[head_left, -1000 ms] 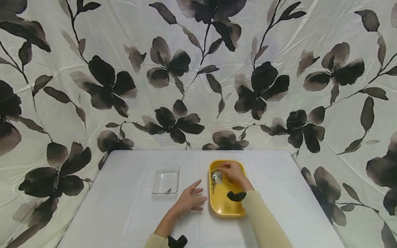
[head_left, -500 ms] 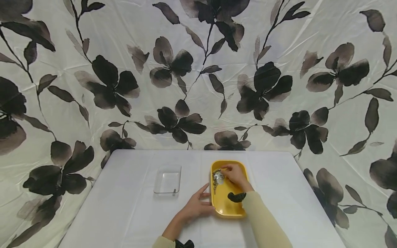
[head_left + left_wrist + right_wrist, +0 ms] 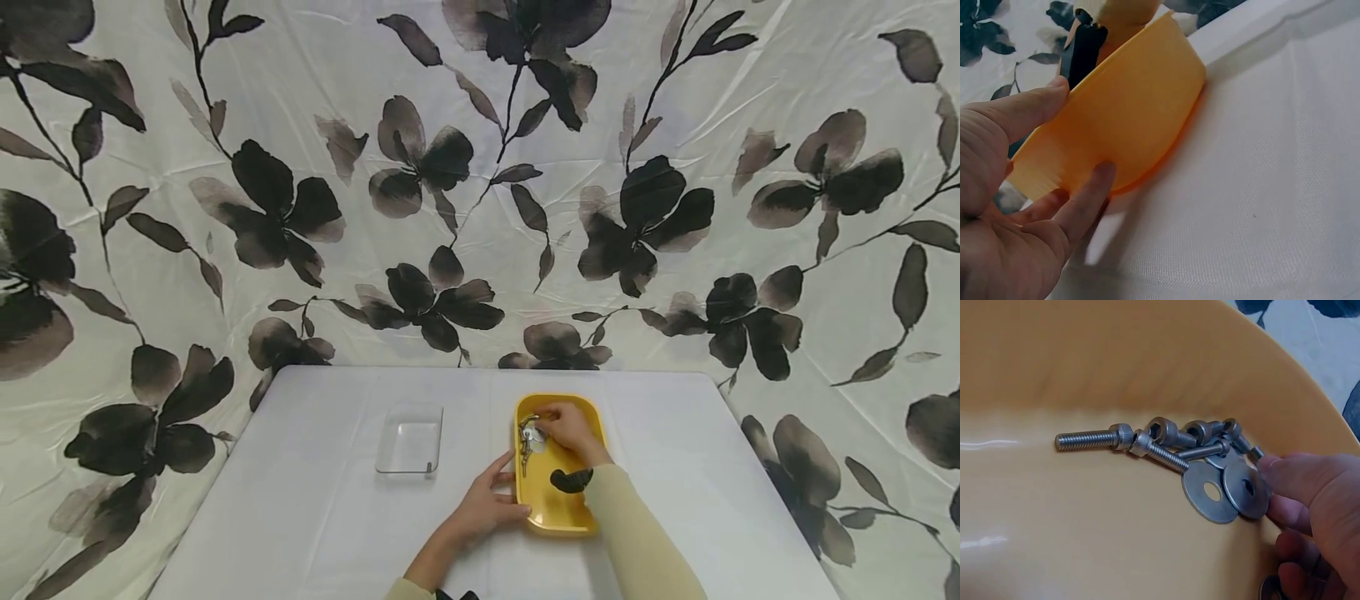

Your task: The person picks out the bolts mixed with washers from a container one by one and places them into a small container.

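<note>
My left hand [image 3: 482, 507] touches the left outer wall of a yellow tray [image 3: 558, 504]. In the left wrist view its thumb lies at the rim and its fingers, fairly straight, press the side. Inside the tray reaches my right hand [image 3: 572, 429], fingers bent. A small pile of metal socket-head bolts [image 3: 1163, 456] and flat washers [image 3: 1197, 495] lies against the tray wall. My right thumb [image 3: 1291, 475] meets the threaded end of a short bolt [image 3: 1257, 452]; whether it is pinched is hidden. Another washer [image 3: 1268, 589] shows partly beside the bent fingers.
Left of the tray stands a clear plastic box [image 3: 405, 472] with one small metal bolt [image 3: 430, 467] near its front right corner. Both containers are on a white-covered table [image 3: 330, 500]. A floral cloth [image 3: 450, 208] hangs behind the table's back edge.
My left hand has moved right, from beside the tray to touching its wall. The right hand stays over the hardware. The bolt in the clear box has shifted toward the right corner.
</note>
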`<act>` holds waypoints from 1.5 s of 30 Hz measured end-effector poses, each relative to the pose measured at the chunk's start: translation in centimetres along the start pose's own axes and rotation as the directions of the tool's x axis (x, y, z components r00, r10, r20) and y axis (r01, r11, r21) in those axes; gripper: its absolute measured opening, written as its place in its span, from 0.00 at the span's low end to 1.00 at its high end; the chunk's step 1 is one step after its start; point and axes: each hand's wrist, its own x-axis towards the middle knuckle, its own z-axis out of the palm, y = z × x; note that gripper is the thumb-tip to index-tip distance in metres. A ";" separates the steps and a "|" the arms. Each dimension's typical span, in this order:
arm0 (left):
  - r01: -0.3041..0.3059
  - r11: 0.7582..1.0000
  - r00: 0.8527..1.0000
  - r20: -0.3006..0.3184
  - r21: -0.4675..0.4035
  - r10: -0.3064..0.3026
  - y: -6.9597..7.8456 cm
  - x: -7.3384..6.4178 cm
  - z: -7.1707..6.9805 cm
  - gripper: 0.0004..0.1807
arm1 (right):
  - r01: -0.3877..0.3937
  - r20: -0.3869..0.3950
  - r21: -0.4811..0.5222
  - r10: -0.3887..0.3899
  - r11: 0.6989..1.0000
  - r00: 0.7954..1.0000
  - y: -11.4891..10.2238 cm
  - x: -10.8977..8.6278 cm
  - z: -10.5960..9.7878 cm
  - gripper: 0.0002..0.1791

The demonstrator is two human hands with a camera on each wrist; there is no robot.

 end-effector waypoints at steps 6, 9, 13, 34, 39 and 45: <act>0.005 1.000 1.000 -0.018 -0.003 -0.005 0.5 -0.3 0.6 0.55 | -0.078 -0.025 -0.013 0.078 0.997 0.997 -0.1 -0.2 -0.2 0.11; 0.017 1.000 1.000 -0.018 -0.019 -0.018 0.5 -0.5 0.7 0.55 | -0.142 -0.029 -0.017 0.142 0.990 0.989 0.1 -0.3 -0.2 0.12; 0.021 0.999 1.000 -0.021 -0.039 -0.022 0.5 -0.6 0.9 0.55 | -0.200 -0.027 0.017 0.200 0.980 0.979 0.1 -0.2 -0.1 0.11; 0.005 0.998 1.000 0.003 -0.066 -0.005 0.2 -0.4 0.4 0.55 | -0.148 -0.077 0.024 0.150 0.989 0.986 0.0 -0.5 0.7 0.09; 0.027 0.998 1.000 -0.001 -0.056 -0.027 0.3 -0.5 0.3 0.55 | -0.131 -0.111 0.101 0.142 0.986 0.984 0.2 -0.6 1.1 0.09; 0.019 1.000 1.000 -0.002 -0.015 -0.020 0.3 -0.6 0.4 0.53 | -0.092 -0.120 0.102 0.104 0.991 0.987 -0.2 -0.9 1.1 0.08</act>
